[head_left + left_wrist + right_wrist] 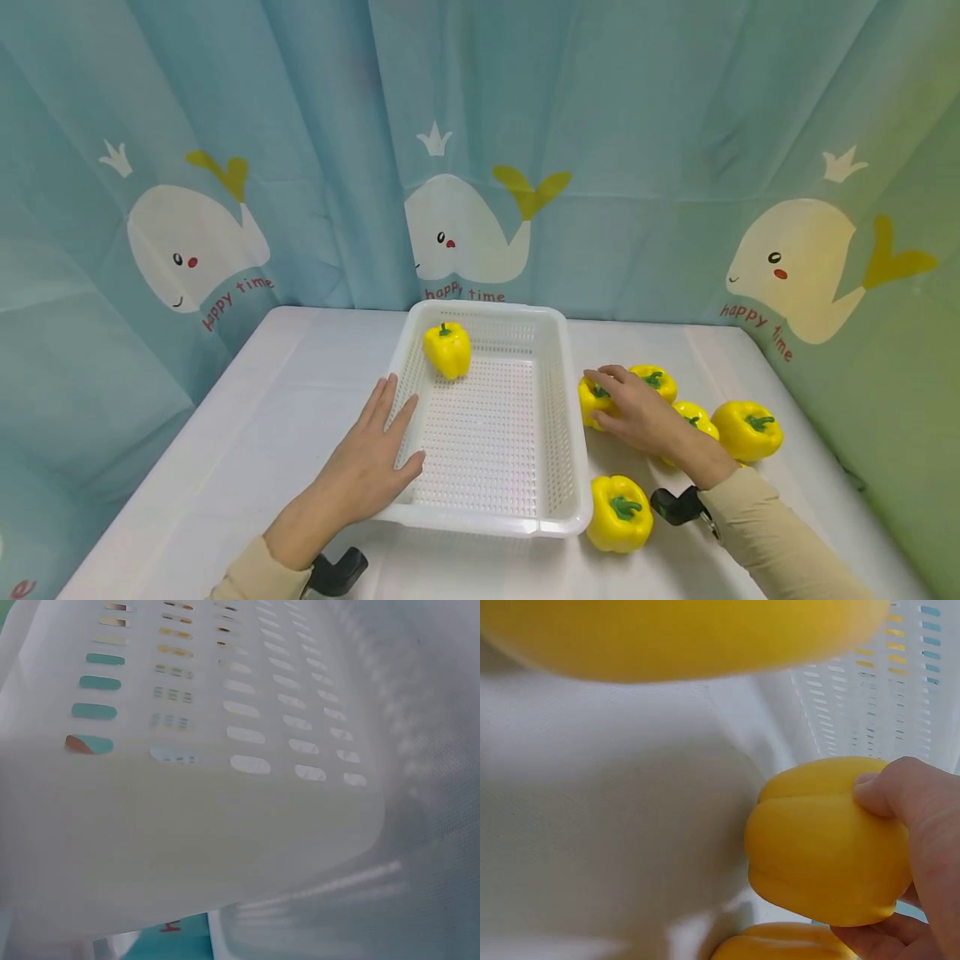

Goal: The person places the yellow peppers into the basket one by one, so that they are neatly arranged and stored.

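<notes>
Whale-print curtains [645, 125] hang behind a white table [315, 358]. One lobed, glossy yellow pepper [817, 844] is gripped by the right hand [637, 408], just right of a perforated plastic basket [559, 433]; its smooth skin could slip, or a bump could roll neighbouring peppers [744, 431]. The left hand [367, 467], fingers spread, lies at the basket's left rim.

Left hand [369, 463], fingers straight and spread, right hand [636, 408], fingers curled, gripping
</notes>
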Demonstrator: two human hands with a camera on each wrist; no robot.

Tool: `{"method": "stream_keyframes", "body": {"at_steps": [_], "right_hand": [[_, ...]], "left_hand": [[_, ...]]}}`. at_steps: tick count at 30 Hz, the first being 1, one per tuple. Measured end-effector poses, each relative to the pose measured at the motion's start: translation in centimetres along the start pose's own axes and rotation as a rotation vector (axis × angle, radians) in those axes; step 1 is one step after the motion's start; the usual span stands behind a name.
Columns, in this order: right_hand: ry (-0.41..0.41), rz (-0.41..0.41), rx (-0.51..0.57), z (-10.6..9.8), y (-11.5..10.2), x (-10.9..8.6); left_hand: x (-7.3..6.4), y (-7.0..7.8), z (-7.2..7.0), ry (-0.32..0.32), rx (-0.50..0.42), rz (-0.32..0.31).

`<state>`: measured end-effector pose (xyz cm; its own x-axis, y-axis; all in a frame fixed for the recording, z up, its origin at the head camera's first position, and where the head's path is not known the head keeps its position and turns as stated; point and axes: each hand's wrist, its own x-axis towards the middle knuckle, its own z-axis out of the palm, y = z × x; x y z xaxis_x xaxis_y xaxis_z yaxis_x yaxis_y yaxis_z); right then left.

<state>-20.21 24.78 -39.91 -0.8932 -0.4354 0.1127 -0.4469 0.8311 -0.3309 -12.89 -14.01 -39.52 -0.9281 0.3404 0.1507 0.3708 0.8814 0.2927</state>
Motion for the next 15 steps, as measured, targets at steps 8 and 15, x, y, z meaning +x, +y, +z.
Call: {"method": "stream_keyframes", "body": {"at_steps": [8,15], "right_hand": [[0.036,-0.024,-0.023,-0.7,-0.2,0.1],[0.032,-0.031,-0.09,-1.4,-0.5,0.2]], "left_hand": [[0.0,0.0,0.0,0.011,0.004,0.005],[0.0,0.2,-0.2,0.019,0.005,0.011]]}}
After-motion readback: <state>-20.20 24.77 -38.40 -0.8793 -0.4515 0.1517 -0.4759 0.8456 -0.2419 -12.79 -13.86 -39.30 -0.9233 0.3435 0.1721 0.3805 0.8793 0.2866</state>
